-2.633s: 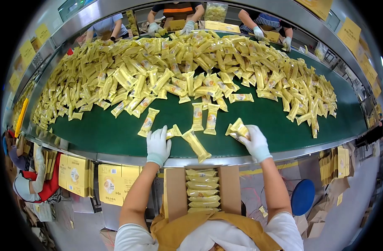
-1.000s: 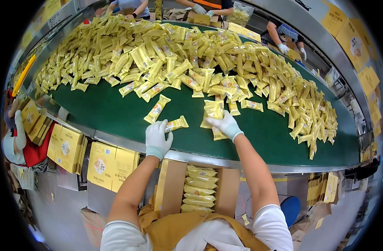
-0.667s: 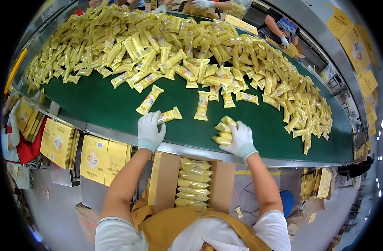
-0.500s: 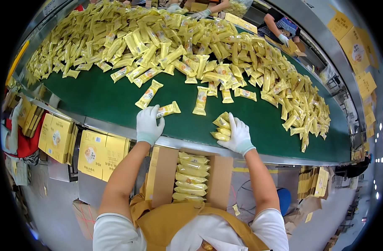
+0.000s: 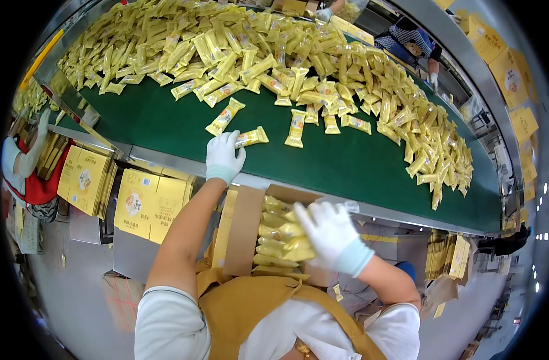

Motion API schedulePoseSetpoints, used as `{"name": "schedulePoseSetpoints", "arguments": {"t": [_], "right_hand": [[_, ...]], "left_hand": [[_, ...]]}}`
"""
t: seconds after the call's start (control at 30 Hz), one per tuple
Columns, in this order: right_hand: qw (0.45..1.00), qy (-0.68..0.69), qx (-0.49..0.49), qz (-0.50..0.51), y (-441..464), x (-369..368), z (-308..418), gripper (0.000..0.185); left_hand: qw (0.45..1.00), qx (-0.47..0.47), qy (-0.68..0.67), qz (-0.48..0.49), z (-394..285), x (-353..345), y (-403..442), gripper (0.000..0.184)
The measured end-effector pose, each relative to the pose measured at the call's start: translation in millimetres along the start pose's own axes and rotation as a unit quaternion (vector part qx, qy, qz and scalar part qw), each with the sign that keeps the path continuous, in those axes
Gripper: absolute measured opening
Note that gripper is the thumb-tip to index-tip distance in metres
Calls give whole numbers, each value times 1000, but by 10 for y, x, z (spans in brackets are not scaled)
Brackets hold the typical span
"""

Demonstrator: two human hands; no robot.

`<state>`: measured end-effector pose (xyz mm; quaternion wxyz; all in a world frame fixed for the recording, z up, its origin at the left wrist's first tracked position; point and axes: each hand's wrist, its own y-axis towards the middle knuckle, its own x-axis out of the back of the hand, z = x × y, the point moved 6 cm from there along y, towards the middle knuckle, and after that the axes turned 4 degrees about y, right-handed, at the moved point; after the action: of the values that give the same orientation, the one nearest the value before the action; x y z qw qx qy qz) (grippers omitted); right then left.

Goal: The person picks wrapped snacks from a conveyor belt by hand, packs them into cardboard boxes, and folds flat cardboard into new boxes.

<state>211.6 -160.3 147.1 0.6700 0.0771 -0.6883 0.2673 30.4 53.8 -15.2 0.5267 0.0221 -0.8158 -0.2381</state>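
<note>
My gloved left hand is at the belt's near edge, its fingers curled over the left end of a yellow snack packet. Whether more packets lie under that palm is hidden. My gloved right hand grips a small stack of yellow snack packets above an open cardboard box. Inside the box, a row of similar packets lies along the left side; my right hand and its stack cover the rest. Two single packets, one tilted and one upright, lie on the belt beyond my left hand.
A large heap of yellow packets covers the far side of the green belt. Folded yellow cartons stand at left, more at right. Co-workers' gloved hands show across the belt, and another person is at left.
My right hand has carried its stack of packets from the belt down and left over the box. My left hand stays by the same packet. The view has shifted slightly.
</note>
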Motion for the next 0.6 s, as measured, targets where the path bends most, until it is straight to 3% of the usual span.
{"name": "schedulePoseSetpoints", "arguments": {"t": [0.07,0.3,0.4,0.5,0.6], "right_hand": [[995,-38,22,90,55,-424,286,108],[993,87,-37,77,194,-1053,611,109],[991,130,-30,-24,183,-1206,570,109],[983,174,-18,-55,144,-1191,520,110],[949,289,78,-98,38,-1116,294,97]], "left_hand": [[1000,-3,11,-4,26,-34,-8,47],[1000,2,24,18,14,-20,14,47],[1000,-8,25,-5,10,-12,10,46],[1000,-14,11,-17,0,6,3,46],[999,-25,-4,-37,-2,8,-6,44]]}}
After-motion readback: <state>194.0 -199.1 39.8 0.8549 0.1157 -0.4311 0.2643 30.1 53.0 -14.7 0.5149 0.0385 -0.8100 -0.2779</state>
